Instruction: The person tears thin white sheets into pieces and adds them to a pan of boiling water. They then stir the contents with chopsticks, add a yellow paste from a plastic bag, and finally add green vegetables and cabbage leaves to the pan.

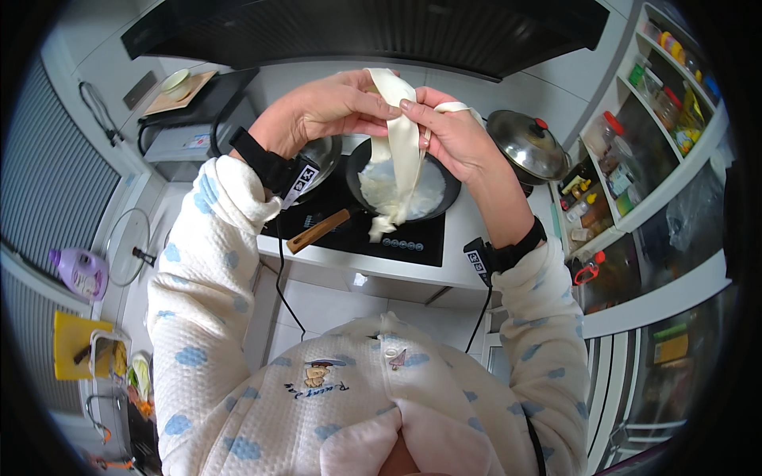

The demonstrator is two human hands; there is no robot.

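Note:
A long strip of pale, stretched dough [406,143] hangs from both hands over a dark frying pan [453,191]. My left hand [342,107] pinches its upper part between thumb and fingers. Close beside it, my right hand [447,128] grips the same dough, and a loose fold lies over the back of its fingers. The dough's ragged lower end dangles at the pan's near rim; whether it touches the rim, I cannot tell. Cloudy whitish liquid [430,191] covers the pan's bottom. The pan's wooden handle [318,231] points towards me to the left.
The pan stands on a black cooktop [357,241]. Left of it is another metal pan [324,157], partly behind my left wrist. A lidded pot [527,146] sits at the right, near shelves of jars [607,128]. A range hood [357,35] overhangs the back.

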